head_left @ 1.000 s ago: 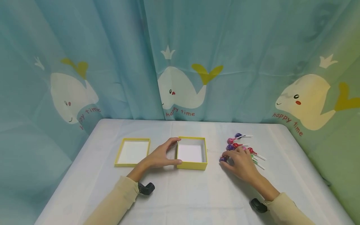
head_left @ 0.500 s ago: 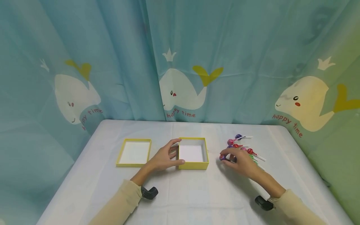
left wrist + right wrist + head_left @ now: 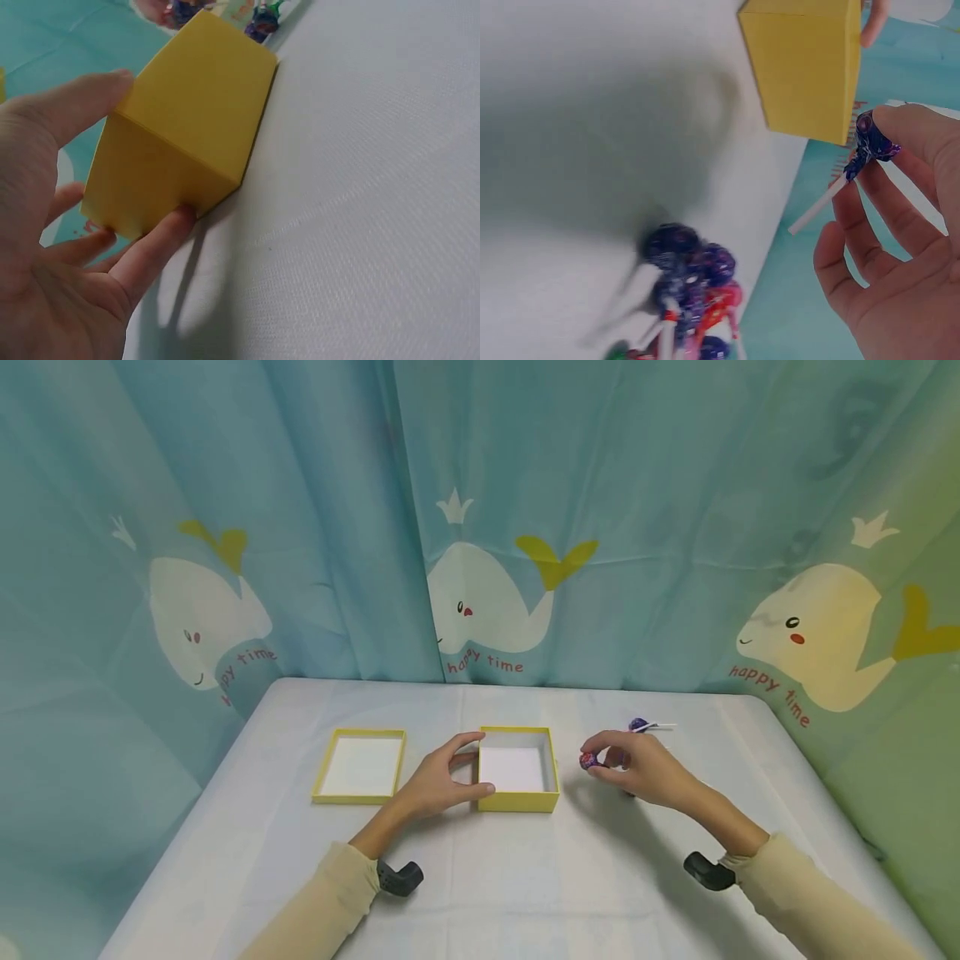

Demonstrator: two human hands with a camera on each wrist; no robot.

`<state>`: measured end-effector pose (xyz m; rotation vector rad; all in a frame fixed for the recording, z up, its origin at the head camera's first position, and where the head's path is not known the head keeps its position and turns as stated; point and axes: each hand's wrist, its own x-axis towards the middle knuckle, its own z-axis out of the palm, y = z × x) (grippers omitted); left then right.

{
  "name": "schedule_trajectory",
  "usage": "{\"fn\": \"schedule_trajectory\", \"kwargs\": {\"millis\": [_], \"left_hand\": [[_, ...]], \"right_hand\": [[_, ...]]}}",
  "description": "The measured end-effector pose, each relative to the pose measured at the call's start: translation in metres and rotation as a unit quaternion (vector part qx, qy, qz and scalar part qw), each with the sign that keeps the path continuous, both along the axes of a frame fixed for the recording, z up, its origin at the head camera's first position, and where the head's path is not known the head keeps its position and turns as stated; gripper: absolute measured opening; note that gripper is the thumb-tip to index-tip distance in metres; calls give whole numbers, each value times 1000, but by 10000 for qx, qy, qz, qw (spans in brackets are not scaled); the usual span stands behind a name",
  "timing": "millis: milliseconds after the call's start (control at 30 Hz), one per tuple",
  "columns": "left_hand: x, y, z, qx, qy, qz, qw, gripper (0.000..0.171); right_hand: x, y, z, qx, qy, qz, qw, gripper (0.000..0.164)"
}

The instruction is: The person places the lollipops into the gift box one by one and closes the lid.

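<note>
A purple-wrapped lollipop [image 3: 875,139] is pinched by its head between the thumb and fingers of my right hand [image 3: 648,770], raised above the table right of the box. Its white stick points away freely in the right wrist view. My left hand [image 3: 442,783] holds the open yellow box [image 3: 517,802] at its left side, thumb at the near corner and fingers along the wall. The white inside of the box shows bare in the head view. Under and behind my right hand lies a pile of lollipops [image 3: 697,281], mostly hidden in the head view.
A shallow yellow-rimmed lid [image 3: 360,767], white inside, lies left of my left hand. One purple lollipop [image 3: 638,725] of the pile shows beyond my right hand. A blue curtain [image 3: 337,527] with whale prints hangs behind the white table [image 3: 480,877].
My right hand has lifted the purple lollipop off the table beside the pile and moved it slightly up and toward the box. My left hand stays at the box.
</note>
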<state>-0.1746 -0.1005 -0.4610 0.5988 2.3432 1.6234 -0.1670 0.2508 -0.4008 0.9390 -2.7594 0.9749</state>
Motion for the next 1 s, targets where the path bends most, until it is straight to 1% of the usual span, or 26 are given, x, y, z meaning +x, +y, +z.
{"fn": "schedule_trajectory", "kwargs": {"millis": [67, 133, 300, 433, 633, 900, 1000], "left_hand": [[0, 0, 0, 42, 31, -17, 10000, 84], [1, 1, 0, 42, 43, -15, 10000, 85], [2, 1, -3, 66, -38, 37, 10000, 86], [3, 0, -4, 188, -68, 58, 9998, 87], [3, 0, -5, 261, -82, 62, 9996, 89], [3, 1, -6, 293, -73, 94, 9995, 90], [3, 2, -7, 315, -42, 71, 9995, 90]], "right_hand": [[-2, -3, 5, 7, -176, -11, 9998, 22], [-4, -6, 9, -22, -262, 38, 9996, 23], [-11, -17, 16, -128, -188, 265, 9994, 26], [-17, -29, 19, -171, -208, 400, 9988, 25], [-25, -45, 21, -120, -504, 511, 9973, 23], [-33, -67, 17, -217, -723, 891, 9932, 21], [-35, -75, 17, -227, -826, 946, 9918, 21]]}}
